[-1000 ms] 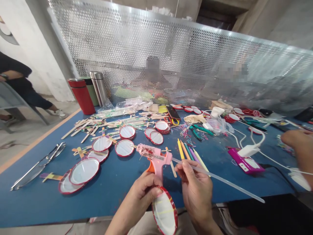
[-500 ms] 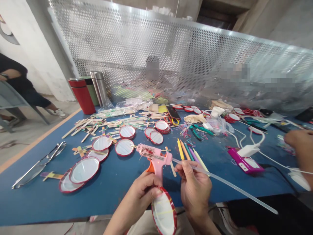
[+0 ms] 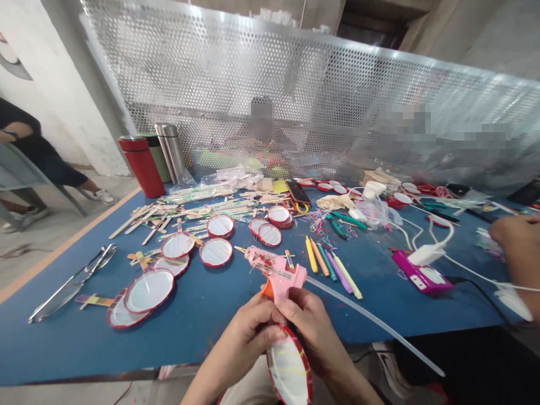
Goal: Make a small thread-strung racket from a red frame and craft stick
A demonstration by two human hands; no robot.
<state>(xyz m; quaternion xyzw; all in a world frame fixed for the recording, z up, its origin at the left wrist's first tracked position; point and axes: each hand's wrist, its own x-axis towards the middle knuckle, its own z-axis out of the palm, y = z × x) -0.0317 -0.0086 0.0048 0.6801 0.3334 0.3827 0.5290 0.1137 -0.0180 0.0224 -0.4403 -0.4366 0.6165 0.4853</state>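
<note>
My left hand (image 3: 259, 326) is closed, its thumb pressed on the edge of a round white disc with a red rim (image 3: 289, 368), which hangs tilted over my lap. My right hand (image 3: 310, 320) wraps the handle of a pink hot glue gun (image 3: 274, 270) with an orange trigger. The left fingers lie against that handle too; whether they also grip it is partly hidden. A long translucent glue stick (image 3: 375, 318) juts from the gun's rear, slanting down to the right. The nozzle points left, near a red-rimmed disc (image 3: 216, 252) on the table.
More red-rimmed discs (image 3: 149, 289) and loose craft sticks (image 3: 158, 219) lie on the blue table (image 3: 189, 349). Nearby are coloured pens (image 3: 333, 267), a purple power strip (image 3: 422, 275), glasses (image 3: 71, 284) and flasks (image 3: 141, 166). Another person's arm (image 3: 521, 253) rests at right. A perforated metal screen (image 3: 211, 84) stands behind.
My right hand has left the glue stick and moved left onto the glue gun's handle. The gun has shifted slightly right; the stick now sits farther left and lower at its free end.
</note>
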